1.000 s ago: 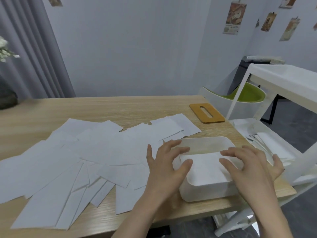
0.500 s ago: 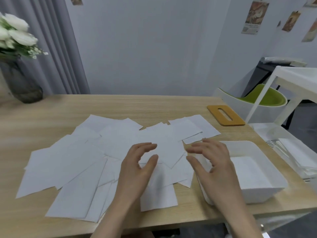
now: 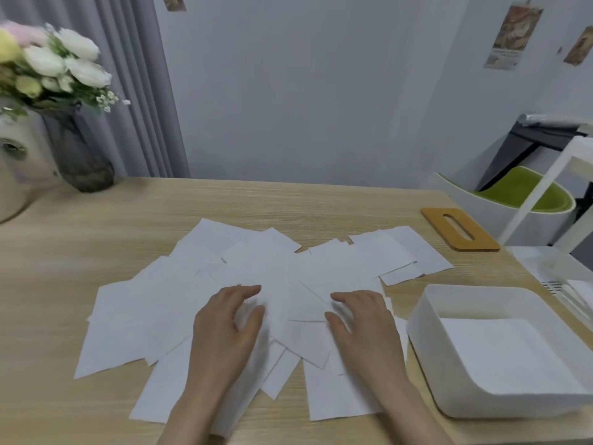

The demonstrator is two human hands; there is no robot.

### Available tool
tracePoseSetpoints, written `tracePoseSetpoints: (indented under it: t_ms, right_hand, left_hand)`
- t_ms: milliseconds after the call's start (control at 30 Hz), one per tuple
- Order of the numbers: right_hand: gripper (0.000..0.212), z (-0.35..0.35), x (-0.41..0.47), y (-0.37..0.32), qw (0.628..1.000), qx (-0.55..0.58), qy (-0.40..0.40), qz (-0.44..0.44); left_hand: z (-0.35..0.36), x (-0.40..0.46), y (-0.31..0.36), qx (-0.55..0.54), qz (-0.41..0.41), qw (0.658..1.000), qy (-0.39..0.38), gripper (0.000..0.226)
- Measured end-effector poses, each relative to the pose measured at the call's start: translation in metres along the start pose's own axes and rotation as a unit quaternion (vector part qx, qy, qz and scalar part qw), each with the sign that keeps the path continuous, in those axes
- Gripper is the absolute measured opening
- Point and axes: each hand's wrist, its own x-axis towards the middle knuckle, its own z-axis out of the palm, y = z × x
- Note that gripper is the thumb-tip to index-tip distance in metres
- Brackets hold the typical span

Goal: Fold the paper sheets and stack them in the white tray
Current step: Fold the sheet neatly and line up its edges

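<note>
Several white paper sheets [image 3: 263, 277] lie overlapping across the middle of the wooden table [image 3: 305, 203]. My left hand [image 3: 229, 329] and my right hand [image 3: 364, 329] hover side by side over the near middle of the pile, fingers loosely bent, fingertips at or just above one sheet [image 3: 298, 303] lying between them. Neither hand holds anything. The white tray [image 3: 426, 319] stands to the right of the pile near the table's front corner, with folded white paper [image 3: 500, 351] lying flat inside.
An orange wooden board with a slot [image 3: 459, 229] lies at the table's back right. A dark vase of flowers [image 3: 80, 155] and a pale rounded device [image 3: 19, 162] stand at the back left. A white shelf unit [image 3: 564, 261] and a green-seated chair [image 3: 513, 197] sit beyond the right edge.
Both hands left the tray, where they had been over the folded paper, and moved left over the loose pile. The view swung left, bringing the vase into sight.
</note>
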Motion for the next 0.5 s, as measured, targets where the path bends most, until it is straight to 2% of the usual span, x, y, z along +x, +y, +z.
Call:
tracePoseSetpoints:
  t_ms: [33, 100, 267, 500]
  right_hand:
    - [0.041, 0.005, 0.002, 0.001, 1.000, -0.016, 0.003, 0.008]
    - [0.044, 0.011, 0.006, 0.001, 0.998, -0.055, 0.009, 0.022]
    - [0.028, 0.020, 0.012, 0.002, 0.992, -0.118, 0.025, 0.033]
    - [0.039, 0.016, 0.021, 0.003, 0.989, -0.139, 0.023, 0.049]
  left_hand:
    - [0.001, 0.001, -0.006, 0.034, 0.011, 0.999, 0.003, 0.040]
    - [0.006, 0.003, -0.018, 0.080, 0.024, 0.997, 0.003, 0.050]
    - [0.011, -0.003, -0.032, 0.064, 0.011, 0.998, 0.007, 0.048]
    - [0.014, -0.005, -0.037, 0.050, 0.004, 0.999, 0.008, 0.046]
